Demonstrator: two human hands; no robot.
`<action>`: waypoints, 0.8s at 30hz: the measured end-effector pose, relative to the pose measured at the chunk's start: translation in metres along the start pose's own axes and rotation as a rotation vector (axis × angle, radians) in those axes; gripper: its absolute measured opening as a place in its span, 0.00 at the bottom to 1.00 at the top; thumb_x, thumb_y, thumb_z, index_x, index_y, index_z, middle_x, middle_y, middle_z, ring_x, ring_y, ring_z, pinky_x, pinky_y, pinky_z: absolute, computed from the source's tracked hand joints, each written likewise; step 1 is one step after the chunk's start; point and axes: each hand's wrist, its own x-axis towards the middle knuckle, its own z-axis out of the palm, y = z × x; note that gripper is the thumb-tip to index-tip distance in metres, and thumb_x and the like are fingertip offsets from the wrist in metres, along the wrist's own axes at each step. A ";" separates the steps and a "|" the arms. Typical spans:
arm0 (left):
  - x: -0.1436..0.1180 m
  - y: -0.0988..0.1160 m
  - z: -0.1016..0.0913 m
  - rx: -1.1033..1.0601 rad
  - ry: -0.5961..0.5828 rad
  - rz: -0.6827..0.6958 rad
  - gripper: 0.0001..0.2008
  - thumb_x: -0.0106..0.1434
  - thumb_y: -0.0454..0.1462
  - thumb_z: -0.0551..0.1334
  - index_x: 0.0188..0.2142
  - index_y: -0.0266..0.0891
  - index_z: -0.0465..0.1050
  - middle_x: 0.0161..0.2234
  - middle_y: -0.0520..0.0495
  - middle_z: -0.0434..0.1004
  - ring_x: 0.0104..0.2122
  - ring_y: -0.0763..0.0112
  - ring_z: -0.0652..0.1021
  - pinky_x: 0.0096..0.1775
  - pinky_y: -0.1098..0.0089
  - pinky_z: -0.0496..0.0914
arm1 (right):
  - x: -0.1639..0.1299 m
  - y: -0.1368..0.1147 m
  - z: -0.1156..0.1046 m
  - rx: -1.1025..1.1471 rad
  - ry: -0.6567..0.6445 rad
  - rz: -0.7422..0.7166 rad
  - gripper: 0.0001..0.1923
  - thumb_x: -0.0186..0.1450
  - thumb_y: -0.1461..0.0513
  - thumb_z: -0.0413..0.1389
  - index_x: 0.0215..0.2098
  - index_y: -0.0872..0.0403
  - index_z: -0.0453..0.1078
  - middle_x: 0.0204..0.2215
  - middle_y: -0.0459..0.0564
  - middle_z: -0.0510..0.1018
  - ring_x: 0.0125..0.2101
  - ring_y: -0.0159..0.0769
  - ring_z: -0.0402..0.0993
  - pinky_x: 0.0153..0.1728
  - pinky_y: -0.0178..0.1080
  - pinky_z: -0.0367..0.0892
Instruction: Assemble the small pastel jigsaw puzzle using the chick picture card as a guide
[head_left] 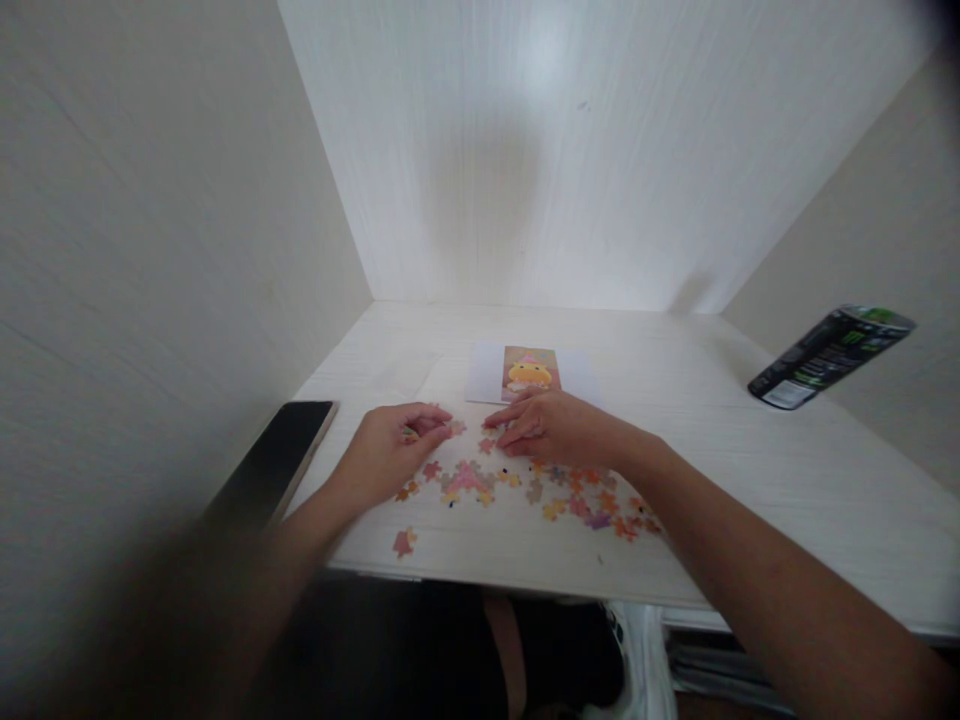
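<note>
My left hand (397,440) is closed, with thumb and forefinger at a pale pink jigsaw piece (457,428) just above or on the tabletop. My right hand (536,425) lies palm down with its fingers stretched and apart, fingertips touching or just over small pieces; a pink jigsaw piece (487,445) lies by them. Below and between the hands is a joined cluster of pink and yellow jigsaw pieces (466,480). Several loose orange jigsaw pieces (589,485) spread under the right wrist. A single reddish piece (404,542) lies near the front edge.
Behind the right hand is a picture card (531,370) with a yellow character, on a white sheet (484,370). A dark phone (274,455) lies at the left wall. At the right stands a black drink can (825,355). White panels enclose the table (510,560).
</note>
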 end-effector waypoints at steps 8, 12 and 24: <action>0.009 -0.001 0.009 0.215 -0.166 0.235 0.09 0.64 0.39 0.62 0.40 0.41 0.80 0.33 0.49 0.79 0.30 0.71 0.74 0.33 0.71 0.65 | 0.001 -0.016 -0.005 0.028 0.145 0.017 0.09 0.66 0.60 0.58 0.40 0.51 0.81 0.43 0.52 0.81 0.42 0.36 0.76 0.47 0.39 0.66; 0.008 -0.002 0.003 0.293 -0.217 0.308 0.09 0.65 0.39 0.62 0.40 0.42 0.81 0.33 0.49 0.76 0.30 0.72 0.73 0.34 0.71 0.65 | 0.004 -0.027 -0.002 0.003 0.117 0.010 0.09 0.64 0.58 0.61 0.39 0.51 0.81 0.33 0.51 0.79 0.33 0.34 0.72 0.37 0.37 0.63; 0.005 -0.004 0.005 0.286 -0.245 0.324 0.08 0.64 0.38 0.63 0.39 0.45 0.82 0.37 0.47 0.75 0.37 0.68 0.75 0.40 0.68 0.67 | 0.006 -0.036 0.011 0.035 0.004 -0.059 0.10 0.64 0.57 0.61 0.42 0.48 0.81 0.31 0.49 0.77 0.29 0.30 0.67 0.32 0.34 0.59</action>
